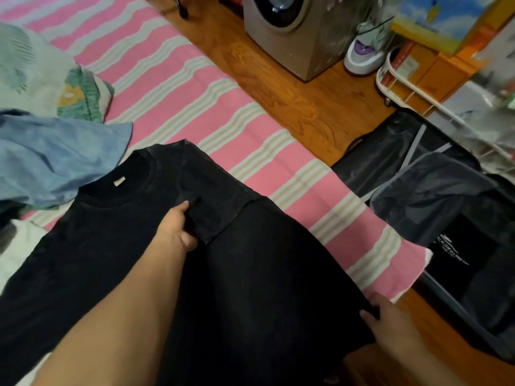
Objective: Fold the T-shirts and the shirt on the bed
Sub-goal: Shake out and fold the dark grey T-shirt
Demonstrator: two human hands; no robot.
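A black T-shirt (117,246) lies flat on the pink striped bed (172,87), collar toward the far left. Its right sleeve (217,201) is folded over the body. My left hand (178,227) pinches the sleeve near the armpit seam. My right hand (387,316) grips the shirt's lower right hem at the bed's edge. A light blue shirt (55,160) lies crumpled to the left of the collar.
A floral pillow or quilt (41,79) lies at the far left. Beside the bed on the wooden floor (292,93) stand a washing machine (292,32), a white wire rack (404,82) and an open dark suitcase (434,190).
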